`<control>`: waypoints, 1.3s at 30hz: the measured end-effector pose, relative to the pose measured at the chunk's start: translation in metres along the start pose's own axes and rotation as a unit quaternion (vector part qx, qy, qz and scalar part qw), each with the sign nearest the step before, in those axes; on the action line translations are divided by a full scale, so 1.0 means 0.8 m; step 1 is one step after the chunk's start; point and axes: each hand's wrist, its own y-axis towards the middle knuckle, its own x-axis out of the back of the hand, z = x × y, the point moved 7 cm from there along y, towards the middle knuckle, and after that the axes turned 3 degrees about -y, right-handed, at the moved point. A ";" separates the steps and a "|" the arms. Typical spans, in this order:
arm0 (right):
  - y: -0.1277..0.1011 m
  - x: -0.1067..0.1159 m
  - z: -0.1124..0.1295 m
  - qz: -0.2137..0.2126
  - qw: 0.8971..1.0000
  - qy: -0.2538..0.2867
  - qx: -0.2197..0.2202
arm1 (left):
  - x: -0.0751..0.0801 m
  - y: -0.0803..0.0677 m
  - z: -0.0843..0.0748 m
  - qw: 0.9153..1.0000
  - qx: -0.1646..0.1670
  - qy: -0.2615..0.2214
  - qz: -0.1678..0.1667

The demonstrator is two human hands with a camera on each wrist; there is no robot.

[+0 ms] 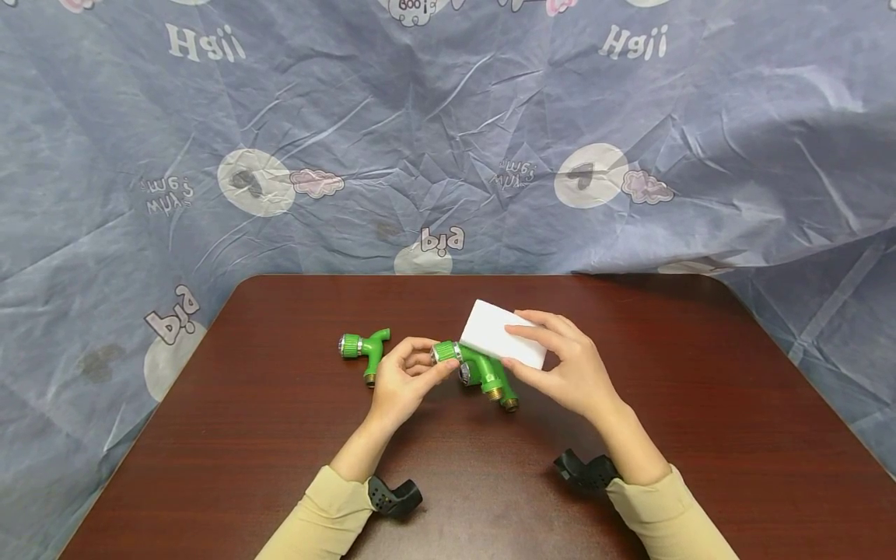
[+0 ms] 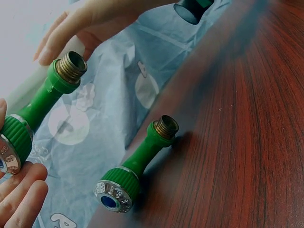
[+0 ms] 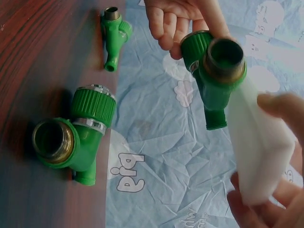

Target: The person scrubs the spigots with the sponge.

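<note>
Head view: closest in, two pale yellow sleeves (image 1: 318, 517) with black wrist straps (image 1: 395, 498) reach over the desk (image 1: 672, 342). The left hand (image 1: 402, 381) is nearly closed, thumb and fingers pinching the knob of a green tap (image 1: 483, 365) held above the middle of the desk, between its left and right edges. This tap looks stiff and fairly light, perhaps heavier toward its brass end; the smooth body could slip, so the ribbed knob is a good place to hold, though it might turn. It is glossy green, with a silvery knob cap, a collar of the same shine, and a threaded brass end pointing toward the near side. The right hand (image 1: 570, 365) is part-closed, thumb and fingers round a white block (image 1: 497, 330), which looks like foam: probably very light, soft and easily dented, best taken gently by its opposite sides. It is plain, with flat faces and straight edges, and tilts beside the held tap; whether they touch I cannot tell. Just below the held tap, a second tap (image 1: 502, 383) of the same make lies on the desk, partly hidden. A third tap (image 1: 373, 356) lies farther off, toward the desk's far left corner. Past the far edge hangs a creased blue-grey cloth (image 1: 392, 117) with printed words.
</note>
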 end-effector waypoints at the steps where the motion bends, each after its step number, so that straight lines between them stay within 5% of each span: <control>1: 0.000 -0.002 0.002 0.011 1.000 0.007 0.008 | 0.000 0.000 0.000 1.000 0.004 -0.003 -0.001; 10: -0.001 0.003 -0.003 -0.013 0.999 -0.023 -0.026 | 0.001 -0.001 0.000 1.000 0.019 -0.011 -0.002; 18: 0.000 -0.012 0.020 0.023 0.997 0.039 0.055 | -0.002 -0.002 -0.002 1.000 0.004 -0.011 0.015; 28: -0.002 -0.017 0.032 0.030 0.994 0.052 0.087 | -0.009 -0.004 -0.001 0.999 -0.012 -0.023 0.043; 34: -0.002 -0.015 0.022 0.044 0.996 0.036 0.071 | -0.006 -0.002 0.001 0.999 -0.008 -0.026 0.026; 39: 0.000 -0.003 0.007 0.011 0.999 -0.011 0.036 | 0.001 -0.001 -0.001 1.000 -0.008 -0.026 -0.005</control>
